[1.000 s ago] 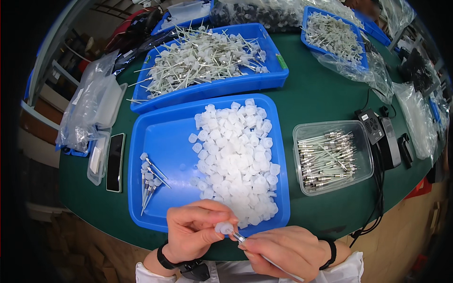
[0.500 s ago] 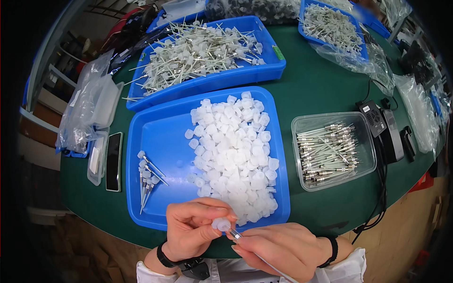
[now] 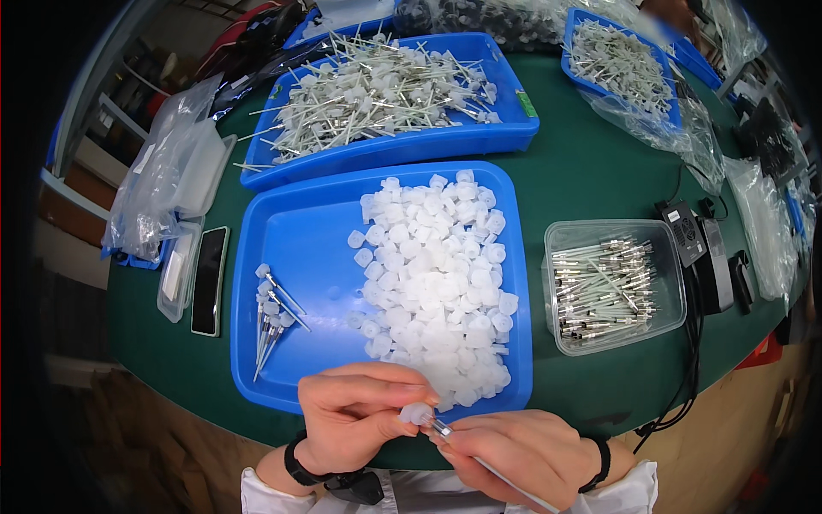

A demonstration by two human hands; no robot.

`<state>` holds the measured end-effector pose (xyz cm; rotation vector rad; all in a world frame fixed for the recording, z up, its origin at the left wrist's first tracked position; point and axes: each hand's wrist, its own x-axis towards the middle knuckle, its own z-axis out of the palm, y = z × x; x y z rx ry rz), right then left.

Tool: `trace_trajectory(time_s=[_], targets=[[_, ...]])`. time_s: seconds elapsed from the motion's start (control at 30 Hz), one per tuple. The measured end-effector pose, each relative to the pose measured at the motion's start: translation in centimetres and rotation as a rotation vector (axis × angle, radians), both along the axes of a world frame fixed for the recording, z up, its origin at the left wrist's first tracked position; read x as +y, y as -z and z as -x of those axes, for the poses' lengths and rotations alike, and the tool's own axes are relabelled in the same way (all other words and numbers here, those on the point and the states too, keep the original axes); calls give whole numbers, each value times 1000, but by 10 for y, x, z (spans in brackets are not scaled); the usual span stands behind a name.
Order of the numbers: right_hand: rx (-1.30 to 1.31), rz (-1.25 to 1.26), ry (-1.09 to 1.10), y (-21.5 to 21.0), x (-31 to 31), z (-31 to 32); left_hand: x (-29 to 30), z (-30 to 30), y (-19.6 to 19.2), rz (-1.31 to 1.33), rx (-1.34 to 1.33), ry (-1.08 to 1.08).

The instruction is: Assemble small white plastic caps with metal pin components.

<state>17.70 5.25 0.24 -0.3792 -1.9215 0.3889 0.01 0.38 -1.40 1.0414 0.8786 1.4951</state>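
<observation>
While hovering at near edge of green counter (image 3: 591, 171), left hand (image 3: 355, 415) is pinching small white plastic cap (image 3: 417, 414) in closed fingertips; right hand (image 3: 522, 450) is gripping thin metal-tipped needle (image 3: 479, 461), tip touching cap. Both sitting just below blue tray (image 3: 295, 240) holding loose pile of caps (image 3: 437, 291).

A dark smartphone (image 3: 209, 279) lies flat with its black screen up at the table's left edge, just beside a clear plastic box (image 3: 177, 272). Crumpled clear plastic bags (image 3: 163, 184) pile behind them, and more clear bags (image 3: 758, 224) line the right side. A small green label (image 3: 525, 104) sits on the far blue tray's right wall.
</observation>
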Motion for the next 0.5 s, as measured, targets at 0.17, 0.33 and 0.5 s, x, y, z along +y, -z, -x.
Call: trace_trajectory(time_s=[0.17,0.33,0.5], targets=[[-26,25,-39,-4,-1,-3,1,0,1,36,-98,59],[32,51,-56,1,0,1,2,-4,-2,80,-235,103],[27,-18,-16,1,0,0,5,-8,-2,67,-108,19]])
